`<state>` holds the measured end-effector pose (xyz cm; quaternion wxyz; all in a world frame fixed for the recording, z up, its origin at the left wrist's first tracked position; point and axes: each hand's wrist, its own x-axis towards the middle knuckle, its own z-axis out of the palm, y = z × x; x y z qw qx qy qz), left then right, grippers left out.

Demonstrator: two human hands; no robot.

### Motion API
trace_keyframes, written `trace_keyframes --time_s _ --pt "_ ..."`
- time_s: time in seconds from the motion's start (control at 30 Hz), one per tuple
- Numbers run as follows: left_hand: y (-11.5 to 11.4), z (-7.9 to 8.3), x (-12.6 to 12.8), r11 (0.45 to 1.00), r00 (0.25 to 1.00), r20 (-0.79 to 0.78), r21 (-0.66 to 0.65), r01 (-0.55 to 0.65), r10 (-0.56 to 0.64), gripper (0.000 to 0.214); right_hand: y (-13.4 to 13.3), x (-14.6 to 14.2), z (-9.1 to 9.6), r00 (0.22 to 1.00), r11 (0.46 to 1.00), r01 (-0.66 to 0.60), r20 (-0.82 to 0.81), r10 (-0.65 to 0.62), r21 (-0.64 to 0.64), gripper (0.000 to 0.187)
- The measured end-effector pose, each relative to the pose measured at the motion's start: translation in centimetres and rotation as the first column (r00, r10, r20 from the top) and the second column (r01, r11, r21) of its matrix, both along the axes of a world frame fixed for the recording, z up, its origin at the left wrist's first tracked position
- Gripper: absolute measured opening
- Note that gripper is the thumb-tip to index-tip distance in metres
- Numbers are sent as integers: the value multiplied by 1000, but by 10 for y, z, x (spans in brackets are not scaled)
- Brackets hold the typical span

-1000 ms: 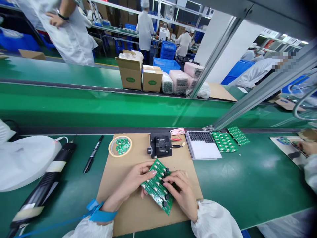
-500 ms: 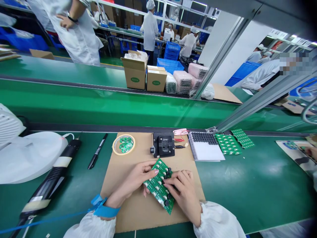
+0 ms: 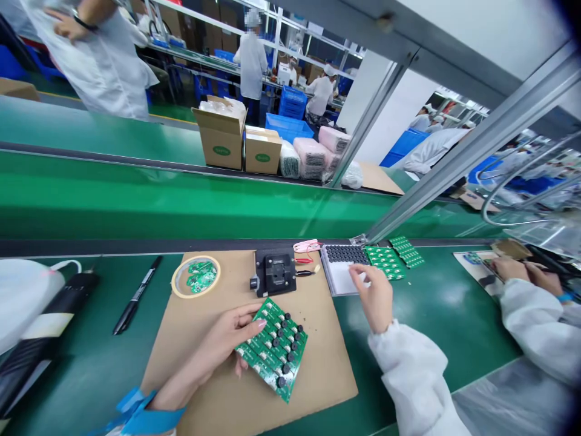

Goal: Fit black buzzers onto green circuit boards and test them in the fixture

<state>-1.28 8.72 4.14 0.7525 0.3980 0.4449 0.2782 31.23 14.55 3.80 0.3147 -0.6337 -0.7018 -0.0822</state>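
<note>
A worker's left hand (image 3: pixel 222 339) grips a green board (image 3: pixel 271 348) by its left edge. The fingertips lie on the top face and one finger shows under the rim, holding the board tilted just above a cardboard sheet (image 3: pixel 213 387) on the green bench (image 3: pixel 431 321). Black round parts (image 3: pixel 285 332) dot the board's right half. A blue strap (image 3: pixel 145 415) circles the left wrist.

The right hand (image 3: pixel 374 297), in a white sleeve, reaches well clear of the board to a white tray (image 3: pixel 338 280) beside the sheet's far right corner. Its fingers bend over the tray's near right edge. Seen from the back, the hand does not show whether it pinches anything. Rows of black pieces (image 3: pixel 347 254) fill the tray's far end.

A black fixture (image 3: pixel 275 272) sits at the sheet's far edge, between the tray and a tape ring (image 3: pixel 196 277) that holds small green boards. A pink clip (image 3: pixel 306 245) lies just behind the fixture. A pen (image 3: pixel 136 295) rests on the bench left of the sheet, and more green panels (image 3: pixel 393 259) lie just right of the tray.

At far right a co-worker's hands (image 3: pixel 521 272) work over a printed sheet. Beyond the bench runs a green belt (image 3: pixel 181 200). On its far side stand cartons (image 3: pixel 222 136) and pink packs (image 3: pixel 313 154), with people in white coats behind them.
</note>
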Motion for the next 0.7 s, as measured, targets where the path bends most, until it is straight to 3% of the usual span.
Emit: trace_keyframes --time_s 0.13,0.3,0.47,0.6,0.67,0.7 --pt "-1 2 1 1000 1000 1 -9 -18 18 71 29 41 -8 994 997 69 88 -71 28 48" --pt "0 3 -1 1000 1000 -1 1 10 -10 69 33 41 -16 986 1000 7 166 -7 -4 46" --pt "-1 3 0 1000 1000 19 3 2 -2 67 34 42 -2 987 1000 -16 160 14 8 42" --pt "-4 1 0 1000 999 33 25 -18 18 63 -3 1 17 999 997 -44 -5 45 56 31" --pt "-4 0 1 1000 999 38 22 -15 14 64 -35 -36 21 940 965 -257 -243 239 -42 22" --pt "-4 -1 1 1000 999 40 19 -13 12 64 -51 -55 19 874 914 -392 -353 334 -104 19"
